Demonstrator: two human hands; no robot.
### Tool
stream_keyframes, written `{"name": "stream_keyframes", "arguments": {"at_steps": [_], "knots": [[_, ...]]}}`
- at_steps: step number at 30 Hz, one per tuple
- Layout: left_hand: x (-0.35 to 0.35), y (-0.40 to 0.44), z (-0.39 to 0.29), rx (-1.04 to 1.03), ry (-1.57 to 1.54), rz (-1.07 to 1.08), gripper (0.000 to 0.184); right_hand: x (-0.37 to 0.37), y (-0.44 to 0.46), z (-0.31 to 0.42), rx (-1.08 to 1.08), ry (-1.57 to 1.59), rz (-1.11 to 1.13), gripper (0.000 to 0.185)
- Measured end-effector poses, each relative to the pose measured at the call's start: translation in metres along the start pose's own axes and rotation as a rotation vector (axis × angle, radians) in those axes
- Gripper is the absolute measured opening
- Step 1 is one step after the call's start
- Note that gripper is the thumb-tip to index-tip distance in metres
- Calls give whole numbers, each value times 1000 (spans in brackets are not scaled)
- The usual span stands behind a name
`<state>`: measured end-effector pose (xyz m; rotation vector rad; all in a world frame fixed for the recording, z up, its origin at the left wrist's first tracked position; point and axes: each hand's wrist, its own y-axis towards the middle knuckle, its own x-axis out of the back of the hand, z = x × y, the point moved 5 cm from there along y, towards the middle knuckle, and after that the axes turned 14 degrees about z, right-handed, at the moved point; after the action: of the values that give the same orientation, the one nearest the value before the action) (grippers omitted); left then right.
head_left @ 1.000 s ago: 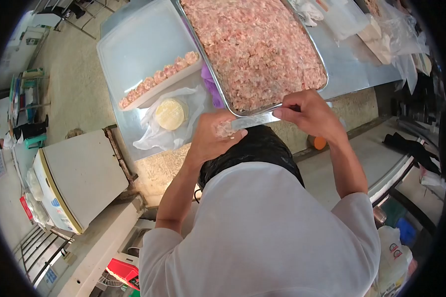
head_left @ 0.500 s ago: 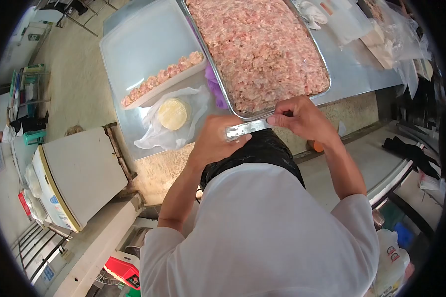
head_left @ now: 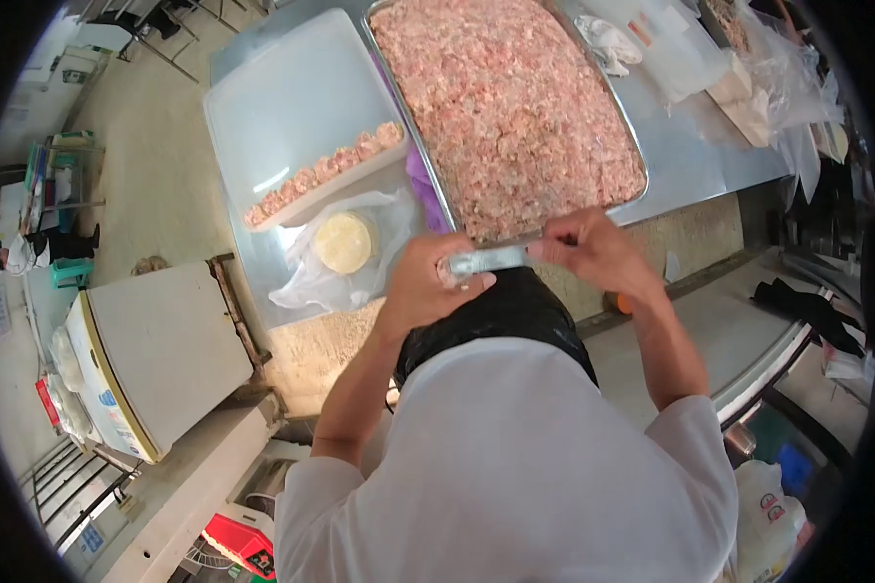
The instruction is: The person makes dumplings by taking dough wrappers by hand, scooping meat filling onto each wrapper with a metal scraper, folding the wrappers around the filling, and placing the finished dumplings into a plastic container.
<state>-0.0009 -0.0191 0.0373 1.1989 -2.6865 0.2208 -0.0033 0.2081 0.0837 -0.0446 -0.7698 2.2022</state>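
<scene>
My right hand (head_left: 578, 249) pinches one end of a flat metal spatula (head_left: 491, 259) at the near edge of the meat tray. The spatula's other end lies over my left hand (head_left: 433, 282), whose fingers curl round something mostly hidden under the blade. A large metal tray (head_left: 640, 146) is full of minced meat (head_left: 510, 117). To its left, a clear plastic container (head_left: 282, 92) holds a row of filled dumplings (head_left: 326, 169). Near my left hand, a stack of round pale wrappers (head_left: 344, 243) sits on a white plastic sheet (head_left: 306, 277).
A purple cloth (head_left: 424, 187) lies between tray and container. A white cloth (head_left: 608, 44), a plastic box (head_left: 676, 49) and plastic bags (head_left: 787, 87) are at the right of the metal table (head_left: 690, 155). A white freezer (head_left: 170, 355) stands at the left. A person (head_left: 29, 251) is far left.
The blade has turned and shifted over my left hand, which covers less of its end than a second ago. The table and its items appear slightly lower in view.
</scene>
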Motion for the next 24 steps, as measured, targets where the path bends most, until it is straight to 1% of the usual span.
{"name": "stream_keyframes", "arguments": {"at_steps": [1, 4, 5, 7, 8, 10, 13, 14, 16, 17, 19, 20, 21, 23, 24], "knots": [[0, 0, 0, 13, -48, 3, 24, -2, 1, -3, -3, -11, 21, 31], [-2, 3, -9, 9, -121, 23, 22, 9, -11, -3, -36, -156, -110, 29], [-2, 2, -12, 91, -79, 87, 19, 6, -11, 3, 3, -105, -95, 29], [-5, 2, -10, 138, -30, 146, 20, -1, -12, 15, 74, 1, -78, 29], [-7, 3, -10, 155, -4, 177, 21, -1, -10, 8, 76, -18, -69, 29], [-5, 2, -11, 136, -39, 150, 22, -3, -1, -8, 81, -53, -50, 28], [-8, 1, 1, 94, -81, 73, 20, 7, -13, -13, -39, -134, -103, 28], [-9, 0, 4, 79, -93, 45, 20, 3, -11, -10, 3, -80, -101, 28], [-10, 2, -4, 119, -7, 92, 20, -6, -12, -5, 71, 37, -106, 28], [-12, 4, -7, 137, 35, 122, 19, -8, -10, -8, 83, 16, -94, 29], [-12, 5, -3, 100, -78, 89, 22, -10, -2, -16, 106, -20, -74, 30], [-11, 5, 1, 82, -133, 68, 23, -6, -6, -22, 83, -14, -102, 31], [-8, 5, 5, 113, -209, 94, 33, -1, -11, -29, 62, -9, -124, 32], [-4, 1, -3, 33, -163, -30, 40, 3, -13, -35, 36, -26, -153, 34], [-6, 0, 0, 49, -183, -13, 43, 7, -13, -35, 28, -47, -169, 36]]}}
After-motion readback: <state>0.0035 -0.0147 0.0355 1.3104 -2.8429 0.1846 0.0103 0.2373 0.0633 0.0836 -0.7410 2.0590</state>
